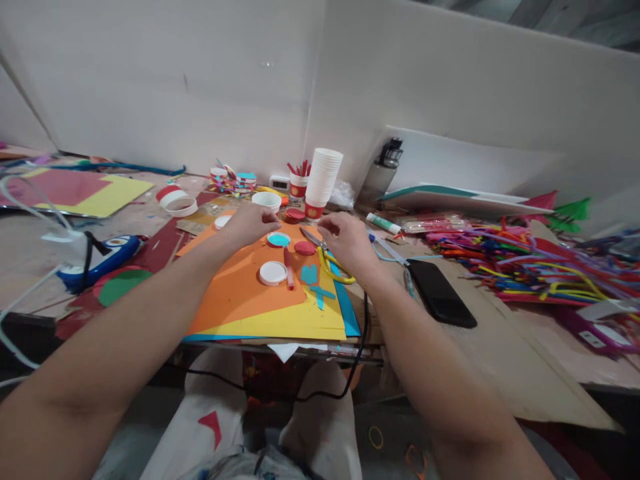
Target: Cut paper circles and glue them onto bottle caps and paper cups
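My left hand [253, 225] hovers over the orange paper [235, 287], fingers loosely bent and nothing visible in them. Just behind it stands a white paper cup [267, 200]. A white lid with a blue disc [279, 239] lies to its right. My right hand [344, 235] is beside the yellow-handled scissors [321, 257], its fingers curled and a little apart, with no object visible between them. Between and below the hands lie a red disc [305, 248], a plain white lid [273, 273], a red marker [289, 269] and blue paper scraps [309, 274].
A tall stack of paper cups [325, 175] stands at the back, beside a cup of red sticks [299, 186]. A black phone [441, 293] and a pile of pipe cleaners [505, 257] are on the right. A blue glue gun [107, 261] and cables occupy the left.
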`<state>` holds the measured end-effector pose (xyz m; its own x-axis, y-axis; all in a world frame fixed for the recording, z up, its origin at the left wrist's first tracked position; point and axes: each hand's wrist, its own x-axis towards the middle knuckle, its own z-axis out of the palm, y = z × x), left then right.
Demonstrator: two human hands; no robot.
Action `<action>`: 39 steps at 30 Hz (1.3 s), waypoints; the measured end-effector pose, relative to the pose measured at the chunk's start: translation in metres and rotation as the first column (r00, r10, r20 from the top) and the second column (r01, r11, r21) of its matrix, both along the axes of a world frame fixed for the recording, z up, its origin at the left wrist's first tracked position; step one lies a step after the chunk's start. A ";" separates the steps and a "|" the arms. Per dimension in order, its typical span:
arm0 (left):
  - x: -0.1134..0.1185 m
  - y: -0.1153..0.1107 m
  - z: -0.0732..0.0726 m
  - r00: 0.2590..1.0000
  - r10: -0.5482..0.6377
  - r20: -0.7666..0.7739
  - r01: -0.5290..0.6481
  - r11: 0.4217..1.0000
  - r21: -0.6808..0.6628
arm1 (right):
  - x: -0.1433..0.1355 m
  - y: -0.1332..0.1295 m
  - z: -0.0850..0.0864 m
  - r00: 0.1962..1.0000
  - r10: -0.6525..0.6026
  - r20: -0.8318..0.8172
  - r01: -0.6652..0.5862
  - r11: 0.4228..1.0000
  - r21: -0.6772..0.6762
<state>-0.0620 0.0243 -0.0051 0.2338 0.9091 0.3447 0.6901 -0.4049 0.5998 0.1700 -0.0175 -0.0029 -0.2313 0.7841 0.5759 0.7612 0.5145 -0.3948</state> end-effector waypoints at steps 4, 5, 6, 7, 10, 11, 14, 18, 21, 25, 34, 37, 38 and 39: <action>-0.005 0.002 -0.003 0.994 -0.072 -0.084 0.071 0.997 -0.025 | -0.001 0.000 -0.001 1.000 0.013 -0.001 -0.013 1.000 -0.005; -0.006 0.004 -0.006 0.991 -0.086 -0.098 0.083 0.996 -0.033 | -0.002 0.000 -0.001 1.000 0.016 -0.003 -0.016 1.000 -0.005; -0.006 0.006 -0.009 0.990 -0.095 -0.109 0.090 0.995 -0.048 | -0.002 0.000 -0.001 1.000 0.017 -0.004 -0.017 1.000 -0.005; -0.007 0.008 -0.012 0.987 -0.103 -0.121 0.095 0.993 -0.072 | -0.002 0.000 -0.001 1.000 0.013 -0.006 -0.013 1.000 -0.005; -0.006 0.013 -0.020 0.980 -0.104 -0.170 0.080 0.987 -0.141 | -0.002 -0.001 -0.001 0.999 0.024 -0.047 -0.026 0.999 -0.048; -0.006 0.013 -0.021 0.976 -0.102 -0.191 0.072 0.985 -0.158 | -0.002 -0.001 -0.001 0.997 0.048 -0.064 -0.053 0.995 -0.085; -0.004 0.013 -0.021 0.964 -0.109 -0.241 0.059 0.977 -0.204 | 0.002 -0.002 0.002 0.985 0.151 -0.082 -0.165 0.965 -0.205; -0.004 0.014 -0.021 0.964 -0.117 -0.238 0.065 0.974 -0.216 | 0.010 -0.002 0.007 0.978 0.193 -0.075 -0.206 0.937 -0.282; -0.007 0.016 -0.020 0.965 -0.154 -0.214 0.118 0.978 -0.172 | 0.013 -0.002 0.009 0.985 0.171 -0.021 -0.169 0.936 -0.309; -0.011 0.014 -0.010 0.960 -0.140 -0.244 0.126 0.989 -0.074 | 0.013 -0.003 0.009 0.977 0.200 0.075 -0.160 0.919 -0.361; -0.005 -0.018 0.022 0.965 -0.110 -0.239 0.047 0.966 -0.254 | 0.003 -0.013 0.016 0.869 0.336 0.363 -0.072 0.813 -0.578; 0.000 -0.022 0.024 0.960 -0.142 -0.240 0.083 0.968 -0.239 | -0.002 -0.015 0.011 0.831 0.368 0.418 -0.060 0.805 -0.590; 0.001 -0.023 0.023 0.958 -0.152 -0.244 0.100 0.972 -0.214 | -0.003 -0.015 0.009 0.822 0.372 0.432 -0.058 0.808 -0.586; 0.002 -0.023 0.022 0.958 -0.163 -0.236 0.118 0.974 -0.191 | -0.004 -0.015 0.008 0.816 0.373 0.442 -0.056 0.811 -0.582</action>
